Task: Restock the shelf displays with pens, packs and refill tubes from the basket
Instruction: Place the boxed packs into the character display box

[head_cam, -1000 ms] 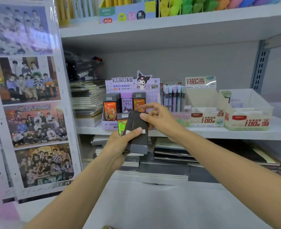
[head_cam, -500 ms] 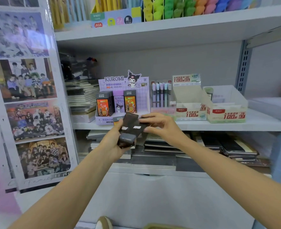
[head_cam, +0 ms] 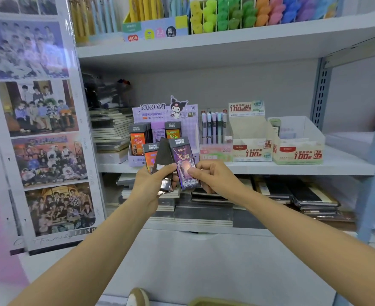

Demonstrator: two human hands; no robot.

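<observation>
Posters (head_cam: 41,129) of group photographs cover the far left panel. Next, in front of the middle shelf (head_cam: 292,167), the left grip (head_cam: 151,186) is clenched round a small fan of refill packs (head_cam: 163,155), one orange face and one dark back showing. Just to the right, the right grip (head_cam: 217,177) pinches a purple pack (head_cam: 182,160) by its lower half, thumb on the glossy face, other fingers hidden behind. These packs look light, stiff and slick with film, so likely to slide against each other; holding one by its long edges near the bottom seems safest. Behind stands the Kuromi display (head_cam: 160,109), holding similar packs upright. Pens (head_cam: 214,129) stand further right.
</observation>
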